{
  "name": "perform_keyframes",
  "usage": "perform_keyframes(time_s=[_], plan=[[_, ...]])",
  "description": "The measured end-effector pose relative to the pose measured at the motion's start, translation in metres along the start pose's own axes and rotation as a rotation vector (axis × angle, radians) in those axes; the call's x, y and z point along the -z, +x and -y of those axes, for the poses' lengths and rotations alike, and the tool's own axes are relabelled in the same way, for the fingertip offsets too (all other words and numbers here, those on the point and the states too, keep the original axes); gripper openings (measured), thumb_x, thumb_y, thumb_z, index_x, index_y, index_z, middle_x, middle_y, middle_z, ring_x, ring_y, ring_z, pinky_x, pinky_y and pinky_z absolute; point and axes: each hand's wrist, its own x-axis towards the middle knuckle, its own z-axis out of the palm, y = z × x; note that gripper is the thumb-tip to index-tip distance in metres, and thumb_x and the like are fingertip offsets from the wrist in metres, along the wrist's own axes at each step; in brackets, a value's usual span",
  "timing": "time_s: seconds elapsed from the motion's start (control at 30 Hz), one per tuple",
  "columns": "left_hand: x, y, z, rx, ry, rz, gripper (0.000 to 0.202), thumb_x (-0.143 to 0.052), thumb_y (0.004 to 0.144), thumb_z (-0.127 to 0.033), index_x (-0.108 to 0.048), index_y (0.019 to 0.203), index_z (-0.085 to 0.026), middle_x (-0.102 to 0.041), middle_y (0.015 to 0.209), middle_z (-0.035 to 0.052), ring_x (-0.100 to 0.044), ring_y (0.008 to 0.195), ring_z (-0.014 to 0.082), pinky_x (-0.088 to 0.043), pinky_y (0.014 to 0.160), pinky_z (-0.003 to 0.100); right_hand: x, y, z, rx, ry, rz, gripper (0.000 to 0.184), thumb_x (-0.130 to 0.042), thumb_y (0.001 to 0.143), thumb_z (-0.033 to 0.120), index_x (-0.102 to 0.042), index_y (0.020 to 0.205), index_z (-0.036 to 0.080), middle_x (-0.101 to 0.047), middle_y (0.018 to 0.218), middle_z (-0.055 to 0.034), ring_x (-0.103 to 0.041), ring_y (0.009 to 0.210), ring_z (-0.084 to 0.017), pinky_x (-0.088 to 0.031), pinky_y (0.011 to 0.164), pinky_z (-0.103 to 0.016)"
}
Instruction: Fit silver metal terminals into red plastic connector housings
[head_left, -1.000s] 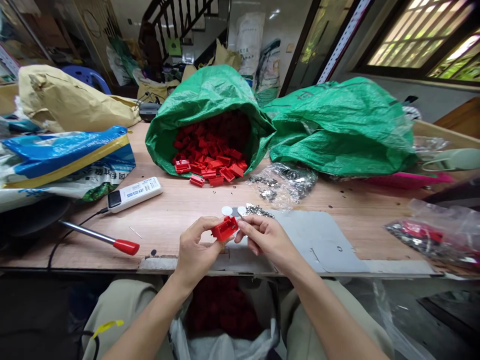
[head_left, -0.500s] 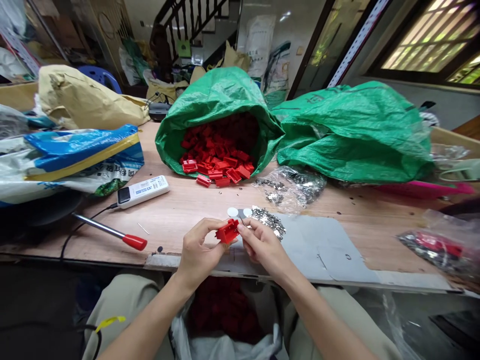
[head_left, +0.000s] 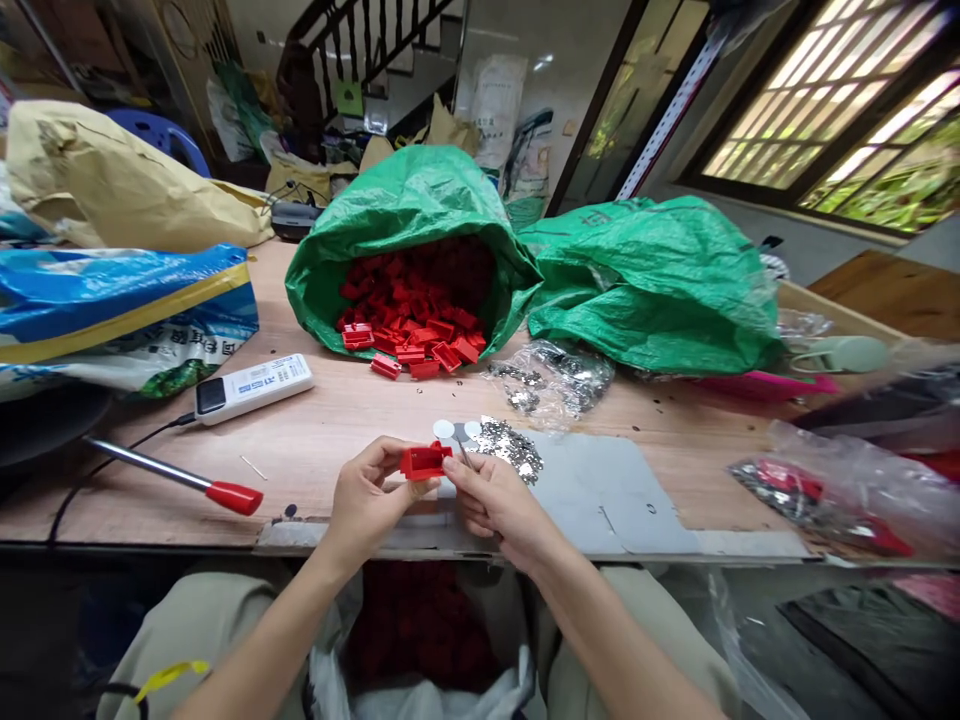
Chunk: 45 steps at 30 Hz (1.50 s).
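An open green sack (head_left: 427, 185) is set on the wood-grained surface (head_left: 337, 420), before a staircase (head_left: 407, 40). Above the near edge, a red part (head_left: 425, 463) is pinched by the left hand (head_left: 365, 503), a slim tool (head_left: 464, 454) by the right hand (head_left: 491, 503); the part is held more level than before.

brn sack (head_left: 124, 185) l. | blu chair (head_left: 155, 128) bhd sack | barred win. (head_left: 787, 105) r.

We can read no words for certain: blurred print, apparently Chinese characters, stands on 3 things, the blue-and-white bag (head_left: 127, 312), the white device (head_left: 259, 388) and the white sack (head_left: 499, 105) behind.
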Motion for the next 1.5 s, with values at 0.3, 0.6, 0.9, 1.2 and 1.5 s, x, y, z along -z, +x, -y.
perform_keyframes(time_s=[0.3, 0.6, 0.9, 1.2, 1.5], plan=[[-0.007, -0.010, -0.010, -0.101, 0.396, 0.409, 0.018, -0.073, 0.078, -0.018, -0.070, 0.095, -0.021, -0.074, 0.094, 0.0053, -0.070, 0.087, 0.0203, -0.057, 0.079, 0.033, 0.080, 0.004, 0.025, 0.411, -0.890, -0.705, 0.026, -0.065, 0.084, 0.041, -0.074, 0.092, 0.018, -0.057, 0.064, 0.0005, -0.052, 0.060, -0.018, -0.037, 0.059, -0.030], [-0.010, -0.009, -0.009, -0.196, 0.521, 0.272, 0.022, -0.071, 0.080, -0.018, -0.068, 0.101, -0.022, -0.073, 0.095, 0.0050, -0.068, 0.088, 0.0200, -0.054, 0.078, 0.031, 0.043, 0.040, 0.021, 0.375, -1.480, -0.573, 0.014, -0.062, 0.087, 0.018, -0.071, 0.077, 0.021, -0.070, 0.091, -0.0071, -0.063, 0.082, -0.024, -0.038, 0.066, -0.032], [-0.007, -0.008, 0.002, 0.008, 0.297, 0.144, 0.019, -0.070, 0.083, -0.026, -0.068, 0.101, -0.022, -0.076, 0.096, 0.0036, -0.074, 0.089, 0.0216, -0.061, 0.074, 0.029, 0.050, 0.032, 0.013, 0.400, -1.399, -0.513, 0.008, -0.063, 0.085, 0.016, -0.069, 0.081, 0.020, -0.069, 0.089, -0.0060, -0.063, 0.086, -0.023, -0.043, 0.076, -0.032], [-0.008, -0.006, 0.001, 0.110, 0.132, 0.128, 0.023, -0.073, 0.081, -0.029, -0.068, 0.102, -0.021, -0.076, 0.098, 0.0050, -0.075, 0.083, 0.0211, -0.064, 0.069, 0.028, 0.042, 0.024, 0.015, 0.417, -1.026, -0.486, 0.010, -0.060, 0.086, 0.027, -0.065, 0.083, 0.019, -0.071, 0.080, -0.0044, -0.065, 0.073, -0.020, -0.047, 0.069, -0.030], [-0.005, -0.006, -0.002, 0.176, 0.095, 0.154, 0.030, -0.076, 0.080, -0.033, -0.068, 0.105, -0.020, -0.074, 0.106, 0.0052, -0.075, 0.092, 0.0215, -0.064, 0.080, 0.030, 0.031, 0.008, 0.011, 0.203, -0.537, -0.289, 0.032, -0.078, 0.073, 0.046, -0.072, 0.084, 0.017, -0.056, 0.062, 0.0022, -0.040, 0.050, -0.010, -0.027, 0.046, -0.024]])
